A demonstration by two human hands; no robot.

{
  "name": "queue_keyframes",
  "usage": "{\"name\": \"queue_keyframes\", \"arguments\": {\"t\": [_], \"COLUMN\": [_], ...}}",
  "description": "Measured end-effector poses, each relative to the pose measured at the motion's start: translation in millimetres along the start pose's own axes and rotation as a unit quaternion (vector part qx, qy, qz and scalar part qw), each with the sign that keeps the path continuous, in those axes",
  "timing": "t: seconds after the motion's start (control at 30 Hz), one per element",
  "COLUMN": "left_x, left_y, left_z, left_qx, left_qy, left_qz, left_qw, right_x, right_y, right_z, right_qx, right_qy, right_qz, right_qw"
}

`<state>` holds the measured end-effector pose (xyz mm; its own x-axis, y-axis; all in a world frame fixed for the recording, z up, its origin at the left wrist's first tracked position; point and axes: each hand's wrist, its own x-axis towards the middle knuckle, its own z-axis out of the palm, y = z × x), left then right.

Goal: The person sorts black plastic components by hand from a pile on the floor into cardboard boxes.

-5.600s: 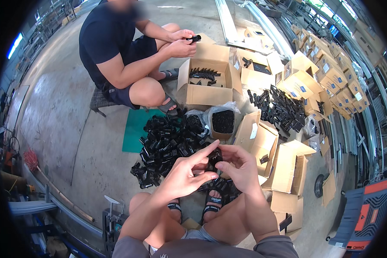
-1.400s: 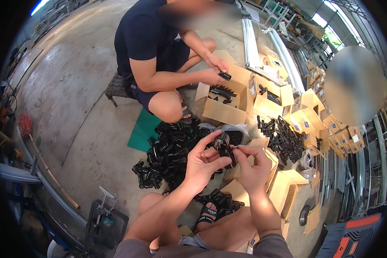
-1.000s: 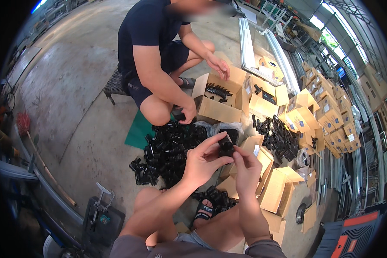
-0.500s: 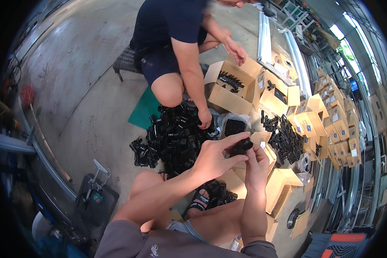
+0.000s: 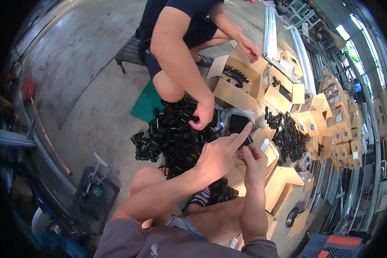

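Observation:
In front of my chest, my left hand [image 5: 219, 155] and my right hand [image 5: 253, 162] meet around a small black plastic part [image 5: 248, 140]. The left index finger stretches along it and covers most of it; my right thumb and fingers pinch its near end. Just beyond and to the left lies a large heap of similar black plastic parts [image 5: 176, 137]. A co-worker's hand [image 5: 203, 114] hangs over that heap, fingers bent; I cannot make out whether it holds a part. Behind my fingers is a black container [image 5: 236, 124] lined with clear plastic.
Open cardboard boxes [image 5: 234, 95] stand beyond my hands, one holding rows of black parts. A second heap [image 5: 290, 139] lies to the right, near stacked cartons [image 5: 342, 133]. A wicker stool [image 5: 131, 53] and a green mat [image 5: 146, 103] are at the far left. A broom [image 5: 47, 124] lies further left.
My hands have turned the black part, and my left index finger now stretches over it. The co-worker has leaned in, with the reaching arm now higher and nearer over the heap.

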<state>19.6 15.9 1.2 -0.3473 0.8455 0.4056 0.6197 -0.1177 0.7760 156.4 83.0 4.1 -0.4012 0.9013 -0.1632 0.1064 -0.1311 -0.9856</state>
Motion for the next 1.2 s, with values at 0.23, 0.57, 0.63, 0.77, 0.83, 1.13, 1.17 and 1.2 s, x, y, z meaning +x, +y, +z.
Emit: {"name": "queue_keyframes", "arguments": {"t": [0.23, 0.57, 0.63, 0.77, 0.83, 1.13, 1.17, 1.2], "left_x": [-5, -4, -3, 9, 20, 34, 33, 33], "left_y": [2, -23, -27, -31, -34, -44, -43, -42], "left_z": [1, 7, 2, -19, -26, -36, -34, -32], "left_qx": [-0.179, -0.617, -0.632, -0.664, -0.682, -0.595, -0.594, -0.592], "left_qy": [-0.016, -0.139, -0.128, -0.044, 0.036, 0.221, 0.218, 0.215], "left_qz": [-0.109, -0.35, -0.34, -0.338, -0.331, -0.373, -0.377, -0.382], "left_qw": [0.978, 0.691, 0.685, 0.666, 0.652, 0.677, 0.676, 0.676], "right_x": [14, 13, 20, 68, 113, 249, 256, 261], "right_y": [9, 7, -2, -2, 29, 222, 238, 254], "right_z": [-4, 6, 9, 4, -8, -8, 1, 5], "right_qx": [0.088, 0.008, -0.01, 0.011, -0.031, -0.543, -0.568, -0.623], "right_qy": [0.004, 0.024, 0.016, -0.022, -0.012, -0.044, -0.057, -0.078], "right_qz": [0.039, -0.03, -0.059, -0.002, -0.004, -0.059, -0.028, -0.058], "right_qw": [0.995, 0.999, 0.998, 1.0, 0.999, 0.836, 0.82, 0.776]}}
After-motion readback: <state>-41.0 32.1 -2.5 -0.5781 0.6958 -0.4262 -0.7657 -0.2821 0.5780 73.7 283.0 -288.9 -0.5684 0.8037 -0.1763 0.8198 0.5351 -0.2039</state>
